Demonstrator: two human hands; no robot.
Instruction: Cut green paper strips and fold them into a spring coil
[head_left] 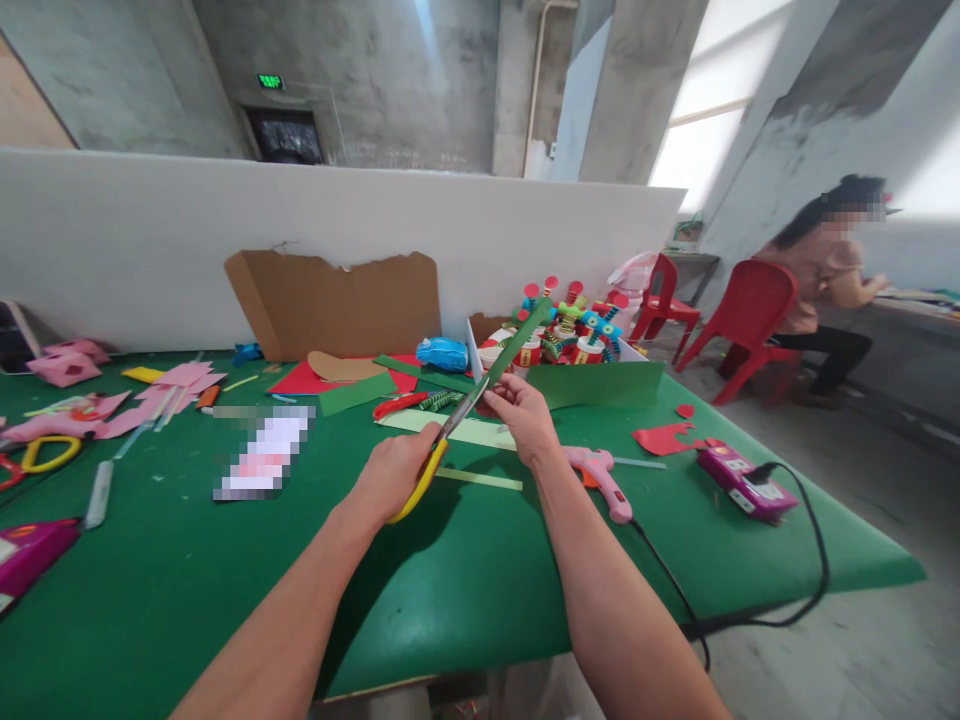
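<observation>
My left hand (394, 468) is closed around the yellow handles of a pair of scissors (421, 482). Their blades point up and away from me and meet the near end of a dark green paper strip (527, 332). My right hand (521, 415) pinches that strip close to the blade tips; the fingertips are partly hidden. Beneath the hands lie a pale green paper strip (480, 430) and a narrower pale green strip (484, 480). Beside my right wrist rests a pink glue gun (606, 480) with a glue stick (639, 463) at its back.
A white box (475, 350) of colourful paper figures (589, 325) stands behind my hands. Pink paper pieces (184, 385) and other scissors (49, 455) lie left. A purple power strip (742, 482) trails a black cable on the right. Beyond the table, a person (821, 260) sits by red chairs (757, 310).
</observation>
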